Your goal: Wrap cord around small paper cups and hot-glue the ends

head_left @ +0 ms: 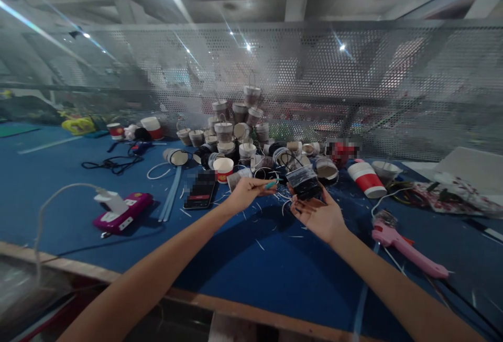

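Note:
My left hand (248, 192) pinches a small teal tool (271, 185), its tip pointing right toward a dark cup with a pale rim (303, 180). That cup rests tilted on the fingers of my right hand (320, 215), which curl up around its underside; a thin dark wire loops above it. White scraps are scattered on the blue table (251, 263) under both hands. Just behind them stand and lie many small cups, some with wire handles, stacked in a pile (223, 131).
A phone (200, 190) and a purple power strip (124, 213) with a white plug are on the left. A pink glue gun (408, 250) and a red-and-white cup (367, 178) lie right. A perforated metal screen (298, 69) stands behind.

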A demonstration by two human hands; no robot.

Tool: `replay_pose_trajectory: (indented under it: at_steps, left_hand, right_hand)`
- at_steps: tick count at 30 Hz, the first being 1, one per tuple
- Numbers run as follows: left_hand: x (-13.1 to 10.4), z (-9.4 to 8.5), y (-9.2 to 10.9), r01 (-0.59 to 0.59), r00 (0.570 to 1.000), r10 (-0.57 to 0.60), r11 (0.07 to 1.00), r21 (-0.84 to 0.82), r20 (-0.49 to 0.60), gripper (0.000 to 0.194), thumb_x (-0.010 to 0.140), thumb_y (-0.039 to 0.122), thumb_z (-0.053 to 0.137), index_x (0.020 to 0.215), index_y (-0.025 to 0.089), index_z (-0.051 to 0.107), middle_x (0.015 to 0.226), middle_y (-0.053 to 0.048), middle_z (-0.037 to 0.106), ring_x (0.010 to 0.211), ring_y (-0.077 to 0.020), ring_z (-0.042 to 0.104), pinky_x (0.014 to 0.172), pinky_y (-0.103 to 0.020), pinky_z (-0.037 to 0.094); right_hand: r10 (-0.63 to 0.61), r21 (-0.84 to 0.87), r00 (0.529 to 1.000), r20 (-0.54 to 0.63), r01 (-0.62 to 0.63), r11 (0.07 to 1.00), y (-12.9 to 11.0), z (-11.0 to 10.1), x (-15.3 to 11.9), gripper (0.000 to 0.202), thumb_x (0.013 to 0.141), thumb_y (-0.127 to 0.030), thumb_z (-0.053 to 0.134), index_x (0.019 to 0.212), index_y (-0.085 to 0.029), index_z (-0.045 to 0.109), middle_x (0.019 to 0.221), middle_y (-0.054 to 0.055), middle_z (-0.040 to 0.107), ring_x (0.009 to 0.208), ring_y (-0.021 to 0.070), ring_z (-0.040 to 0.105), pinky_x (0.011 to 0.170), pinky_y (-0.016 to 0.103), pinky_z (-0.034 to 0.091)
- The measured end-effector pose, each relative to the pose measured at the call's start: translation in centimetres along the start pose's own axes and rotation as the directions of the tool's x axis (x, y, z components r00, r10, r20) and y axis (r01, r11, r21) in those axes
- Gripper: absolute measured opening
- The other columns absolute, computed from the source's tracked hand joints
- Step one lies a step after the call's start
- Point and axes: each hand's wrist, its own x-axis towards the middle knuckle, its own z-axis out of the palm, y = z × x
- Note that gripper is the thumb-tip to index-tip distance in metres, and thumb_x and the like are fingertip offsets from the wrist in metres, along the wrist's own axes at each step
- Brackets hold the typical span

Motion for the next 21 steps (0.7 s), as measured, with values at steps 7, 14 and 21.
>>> replay_pose_trajectory:
  at_steps: [7, 14, 21]
  left_hand:
    - [-0.39, -0.17, 0.5, 0.034, 0.979, 0.016, 0.97, 0.239, -0.203, 0.021, 0.046, 0.023, 0.077, 0.047, 0.012, 0.059, 0.052, -0.004, 0.066, 0.051, -0.0161, 0.063, 0.051, -0.025, 0.054]
    - [-0.09, -0.19, 0.29, 0.044, 0.988, -0.028, 0.994, 0.104, -0.15, 0.026, 0.057, 0.033, 0.073, 0.057, 0.01, 0.06, 0.052, -0.004, 0.064, 0.046, -0.0142, 0.062, 0.046, -0.022, 0.05]
    - [-0.17, 0.2, -0.28, 0.132, 0.988, -0.123, 0.987, -0.09, 0.096, 0.028, 0.07, 0.034, 0.062, 0.084, 0.01, 0.065, 0.08, -0.009, 0.07, 0.074, -0.0178, 0.067, 0.071, -0.029, 0.054]
  right_hand:
    - [0.008, 0.001, 1.0, 0.026, -0.008, 1.0, 0.0, 0.18, -0.05, 0.045, 0.084, -0.043, 0.037, 0.109, -0.009, 0.053, 0.11, 0.017, 0.058, 0.081, 0.0203, 0.059, 0.073, 0.039, 0.048]
    - [0.012, -0.001, 1.0, 0.015, -0.012, 1.0, 0.04, 0.18, -0.04, 0.042, 0.083, -0.04, 0.039, 0.108, -0.009, 0.053, 0.107, 0.017, 0.06, 0.08, 0.02, 0.059, 0.072, 0.039, 0.049]
    - [0.007, -0.011, 1.0, 0.002, -0.007, 1.0, 0.01, 0.14, -0.07, 0.041, 0.082, -0.038, 0.043, 0.107, -0.008, 0.053, 0.107, 0.017, 0.06, 0.08, 0.0206, 0.059, 0.073, 0.039, 0.049]
